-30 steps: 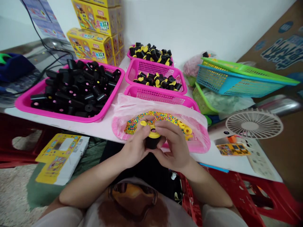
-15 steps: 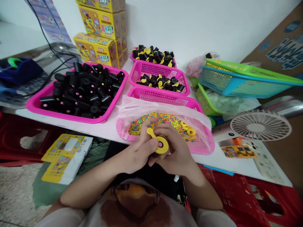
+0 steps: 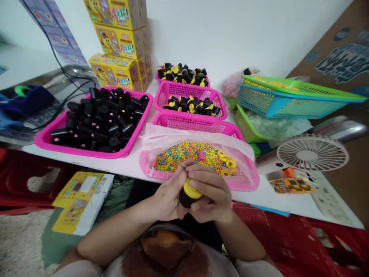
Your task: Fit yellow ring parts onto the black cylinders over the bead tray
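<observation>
Between my two hands is a small black cup [image 3: 186, 200] with a yellow cap [image 3: 191, 189] on top. My left hand [image 3: 168, 197] grips its left side, the thumb up by the cap. My right hand [image 3: 211, 192] wraps the other side, with fingers bent over the cap's edge. The cap's lid looks folded down, though fingers partly cover it. Just beyond my hands lies a pink basket [image 3: 253, 184] lined with a plastic bag [image 3: 184, 132]. In it are small coloured beads [image 3: 175, 152], a small pink piece [image 3: 201, 155] and several yellow caps [image 3: 230, 164].
A pink basket [image 3: 131, 148] of black cups stands at left. Smaller pink baskets [image 3: 188, 87] hold yellow-capped cups behind. Yellow boxes [image 3: 115, 71] are stacked at the wall. Green and blue baskets [image 3: 259, 102], a fan [image 3: 313, 154] and a yellow packet [image 3: 291, 185] are at right.
The yellow cap's lid stood out to the side, baring a pink centre; now it is folded over. The cup has turned more upright in my hands, and both hands have shifted slightly.
</observation>
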`<act>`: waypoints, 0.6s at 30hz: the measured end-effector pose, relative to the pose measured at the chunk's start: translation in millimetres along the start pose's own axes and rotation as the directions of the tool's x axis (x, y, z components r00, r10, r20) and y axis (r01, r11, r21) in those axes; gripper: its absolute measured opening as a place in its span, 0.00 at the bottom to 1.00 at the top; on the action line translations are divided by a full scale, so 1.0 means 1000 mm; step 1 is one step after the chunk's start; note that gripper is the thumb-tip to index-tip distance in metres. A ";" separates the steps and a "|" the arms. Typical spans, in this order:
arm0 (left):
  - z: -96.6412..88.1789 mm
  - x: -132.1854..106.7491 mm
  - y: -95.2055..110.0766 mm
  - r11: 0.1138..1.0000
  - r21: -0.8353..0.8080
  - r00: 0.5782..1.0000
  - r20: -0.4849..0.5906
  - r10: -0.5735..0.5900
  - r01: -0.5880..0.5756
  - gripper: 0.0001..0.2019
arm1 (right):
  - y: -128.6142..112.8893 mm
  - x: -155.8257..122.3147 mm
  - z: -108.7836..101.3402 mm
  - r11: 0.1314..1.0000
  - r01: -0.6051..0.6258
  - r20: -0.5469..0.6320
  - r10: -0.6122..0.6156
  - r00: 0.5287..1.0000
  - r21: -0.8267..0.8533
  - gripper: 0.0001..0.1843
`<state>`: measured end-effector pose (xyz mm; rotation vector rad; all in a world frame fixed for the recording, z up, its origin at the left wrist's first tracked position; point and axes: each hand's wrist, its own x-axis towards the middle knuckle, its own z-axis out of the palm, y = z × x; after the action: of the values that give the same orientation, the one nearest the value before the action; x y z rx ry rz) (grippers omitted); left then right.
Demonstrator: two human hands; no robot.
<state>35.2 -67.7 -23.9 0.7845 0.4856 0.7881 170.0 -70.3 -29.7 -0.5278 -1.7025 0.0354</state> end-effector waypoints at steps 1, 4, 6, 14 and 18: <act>-0.001 0.000 -0.002 0.999 -0.034 1.000 -0.010 -0.014 0.014 0.32 | 0.000 0.000 -0.001 0.999 0.037 -0.013 -0.037 0.999 -0.040 0.24; -0.010 -0.001 0.002 0.999 0.048 0.990 0.141 -0.009 0.003 0.27 | -0.004 -0.007 -0.010 0.985 -0.009 0.033 0.015 0.999 -0.171 0.24; -0.016 0.004 0.018 0.946 0.311 0.968 0.251 0.014 -0.094 0.25 | -0.009 -0.020 -0.022 0.943 -0.051 0.082 0.082 0.993 -0.329 0.23; -0.021 0.131 0.142 -0.086 0.988 0.947 0.148 0.286 -0.128 0.27 | 0.001 -0.068 -0.070 0.668 0.004 0.159 0.172 0.972 -0.744 0.11; -0.032 0.194 0.164 -0.219 0.976 0.933 0.091 0.348 -0.013 0.28 | 0.006 -0.068 -0.063 0.666 -0.034 0.068 0.126 0.990 -0.745 0.10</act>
<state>62.5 171.7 63.3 2.4508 1.3258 0.6156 238.2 -105.9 -81.0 -1.2361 -1.7634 -0.6146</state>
